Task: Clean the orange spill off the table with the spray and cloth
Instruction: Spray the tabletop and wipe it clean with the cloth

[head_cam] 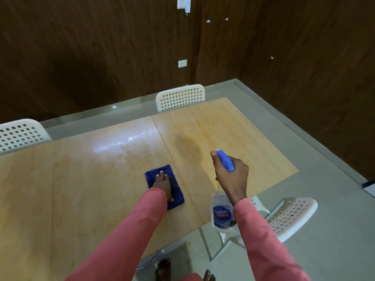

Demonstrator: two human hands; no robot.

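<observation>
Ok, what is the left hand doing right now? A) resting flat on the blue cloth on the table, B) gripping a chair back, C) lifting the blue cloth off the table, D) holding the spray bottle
A: the left hand lies flat with fingers straight on the folded blue cloth, which sits on the table, while the right hand holds the spray bottle up.
</observation>
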